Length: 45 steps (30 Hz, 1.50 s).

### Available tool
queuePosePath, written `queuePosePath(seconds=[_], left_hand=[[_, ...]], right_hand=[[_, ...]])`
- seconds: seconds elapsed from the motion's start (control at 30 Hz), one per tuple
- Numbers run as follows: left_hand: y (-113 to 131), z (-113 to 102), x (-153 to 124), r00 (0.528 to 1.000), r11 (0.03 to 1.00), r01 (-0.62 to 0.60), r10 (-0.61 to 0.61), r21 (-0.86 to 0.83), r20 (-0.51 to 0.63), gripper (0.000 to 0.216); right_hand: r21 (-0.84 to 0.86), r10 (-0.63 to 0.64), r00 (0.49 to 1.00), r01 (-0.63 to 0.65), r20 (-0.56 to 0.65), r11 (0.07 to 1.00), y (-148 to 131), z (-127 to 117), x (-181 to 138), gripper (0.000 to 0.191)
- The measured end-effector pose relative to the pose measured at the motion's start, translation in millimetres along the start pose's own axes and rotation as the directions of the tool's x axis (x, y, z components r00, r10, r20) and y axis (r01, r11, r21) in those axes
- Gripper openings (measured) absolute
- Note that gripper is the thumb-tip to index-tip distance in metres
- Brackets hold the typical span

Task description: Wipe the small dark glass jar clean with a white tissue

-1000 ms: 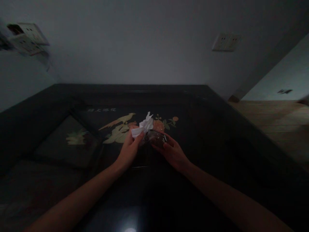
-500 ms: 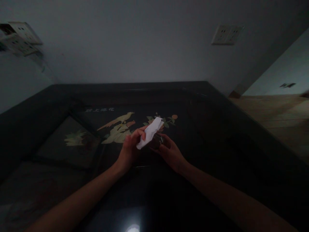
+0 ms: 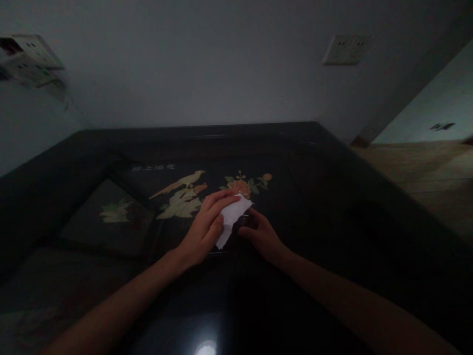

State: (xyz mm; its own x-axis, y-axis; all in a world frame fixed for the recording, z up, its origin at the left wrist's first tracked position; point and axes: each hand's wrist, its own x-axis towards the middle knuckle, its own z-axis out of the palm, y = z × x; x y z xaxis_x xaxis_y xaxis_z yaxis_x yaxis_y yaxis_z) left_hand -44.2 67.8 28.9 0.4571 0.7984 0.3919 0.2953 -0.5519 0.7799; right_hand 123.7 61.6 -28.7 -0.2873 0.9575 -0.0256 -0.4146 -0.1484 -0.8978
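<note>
My left hand (image 3: 205, 228) is closed on a crumpled white sheet (image 3: 233, 213), which looks like tissue or paper. The fingers lie over its upper left side and the thumb along its near side. Just to the right, my right hand (image 3: 263, 235) curls around a small clear object with a shiny rim (image 3: 244, 220), perhaps glass or plastic. The sheet lies against or just over this object and hides most of it, so its kind cannot be made out. Both hands are above the dark tabletop (image 3: 295, 276).
The glossy table carries an inlaid bird (image 3: 185, 181), a flower design (image 3: 239, 186) and white characters (image 3: 153, 168). Wall sockets (image 3: 348, 50) are at the back right, and more sockets (image 3: 33, 61) at the left. Wooden floor (image 3: 414, 167) shows beyond the right edge. The light is dim.
My left hand has turned over more of the white sheet, its fingers now stretched across the top. The sheet has shifted slightly nearer and spread. My right hand has barely moved.
</note>
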Motion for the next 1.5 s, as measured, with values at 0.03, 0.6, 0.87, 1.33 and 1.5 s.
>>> queuePosePath(seconds=[0.03, 0.6, 0.87, 1.33, 1.5], left_hand=[[-1.4, 1.2, -1.4, 0.999, 0.999, -0.032, 0.032, 0.034, 0.014, 0.043], [-11.5, 12.7, -7.5, 0.998, 0.984, -0.048, 0.053, 0.172, -0.027, 0.047], [-11.3, 16.6, -8.3, 0.994, 0.997, 0.069, -0.072, -0.038, -0.08, 0.037], [-9.3, 16.7, -8.3, 0.968, 0.893, -0.233, 0.253, 0.385, 0.001, 0.043], [-6.9, 15.9, -8.1, 0.973, 0.924, -0.202, 0.228, 0.325, -0.044, 0.038]], right_hand=[[-0.021, -0.008, 1.0, 0.008, -0.004, 1.0, 0.2, -0.6, 0.0, 0.053], [0.125, -0.039, 0.998, 0.046, -0.058, 0.991, 9.6, -5.2, 0.1, 0.05], [0.024, -0.046, 0.998, 0.047, -0.033, 0.999, 5.1, -3.4, -0.7, 0.053], [-0.248, -0.174, 0.984, 0.173, 0.018, 0.953, 4.4, 9.5, -11.4, 0.063], [-0.234, -0.175, 0.982, 0.188, 0.075, 0.954, 2.8, 11.5, -15.1, 0.067]])
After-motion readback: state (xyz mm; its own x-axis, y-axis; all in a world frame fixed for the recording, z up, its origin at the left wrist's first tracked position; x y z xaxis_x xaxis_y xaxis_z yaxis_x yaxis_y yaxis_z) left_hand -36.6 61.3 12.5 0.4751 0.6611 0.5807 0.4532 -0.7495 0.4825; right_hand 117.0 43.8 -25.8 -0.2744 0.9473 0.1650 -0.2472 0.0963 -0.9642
